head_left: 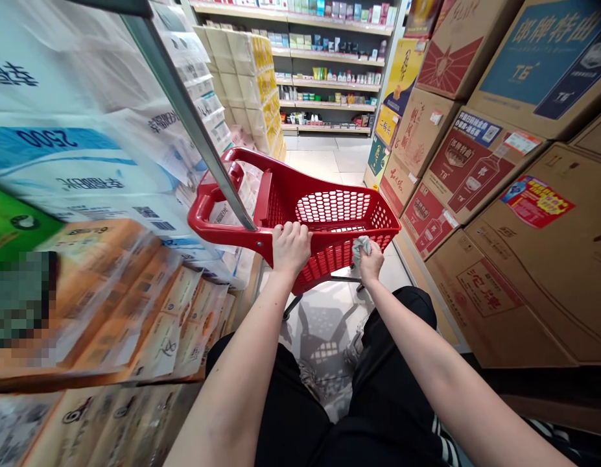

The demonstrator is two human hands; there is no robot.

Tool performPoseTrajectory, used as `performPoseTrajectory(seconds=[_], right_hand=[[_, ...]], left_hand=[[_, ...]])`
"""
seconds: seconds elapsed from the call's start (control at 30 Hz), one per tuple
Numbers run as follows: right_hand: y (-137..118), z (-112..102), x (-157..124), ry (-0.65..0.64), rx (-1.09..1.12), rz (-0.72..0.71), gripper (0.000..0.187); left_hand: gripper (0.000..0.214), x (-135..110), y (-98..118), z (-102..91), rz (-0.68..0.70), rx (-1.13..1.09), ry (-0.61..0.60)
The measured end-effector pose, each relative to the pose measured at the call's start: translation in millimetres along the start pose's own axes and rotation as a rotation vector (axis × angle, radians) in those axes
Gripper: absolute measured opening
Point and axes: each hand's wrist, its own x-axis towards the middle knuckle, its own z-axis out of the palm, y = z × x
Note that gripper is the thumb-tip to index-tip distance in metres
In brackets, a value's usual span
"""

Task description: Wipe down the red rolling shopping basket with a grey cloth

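Cart [329, 242] in front of me, wipe-down apparently under way.
My left hand [291, 248] curls over its near edge; my right hand [371, 263], bunched round a rag [362, 246], is at its side. How much is left, I can't tell.

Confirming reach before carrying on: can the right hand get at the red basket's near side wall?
Probably yes: the right hand holds a pale cloth right by the near side wall, nothing else visibly between; the left hand sits nearer the handle.
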Motion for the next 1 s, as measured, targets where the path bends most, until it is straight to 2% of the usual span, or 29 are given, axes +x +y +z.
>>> performPoseTrajectory(seconds=[0.13, 0.4, 0.47, 0.57, 0.63, 0.7, 0.8, 0.9, 1.0], right_hand=[[7, -7, -7, -0.033, 0.038, 0.077, 0.032], [-16, 3, -9, 0.004, 0.006, -0.057, 0.031], [-12, 3, -11, -0.052, -0.004, -0.101, 0.030], [3, -1, -18, -0.144, -0.045, -0.035, 0.029], [12, -4, -21, -0.126, -0.064, 0.001, 0.030], [14, -4, -21, -0.071, -0.054, -0.029, 0.031], [5, 2, -14, -0.048, -0.052, -0.073, 0.030], [-5, 8, -8, -0.062, -0.103, -0.059, 0.028], [-7, 5, -5, -0.100, -0.123, -0.049, 0.028]], left_hand=[[0.029, -1, 0, -0.9, 0.000, -0.002, 0.001], [0.029, 0, 3, 1.0, -0.001, -0.012, 0.001], [0.029, 1, 4, 0.9, -0.015, -0.039, -0.001], [0.029, 0, 5, 0.0, -0.021, -0.061, -0.003], [0.029, -1, 5, -0.6, -0.010, -0.052, 0.001], [0.028, -2, 6, -0.8, 0.001, -0.030, 0.007], [0.028, -2, 6, -0.2, 0.011, 0.007, 0.013], [0.029, 0, 8, 1.4, 0.014, 0.004, 0.012], [0.029, 1, 9, 2.7, 0.005, -0.016, 0.016]])
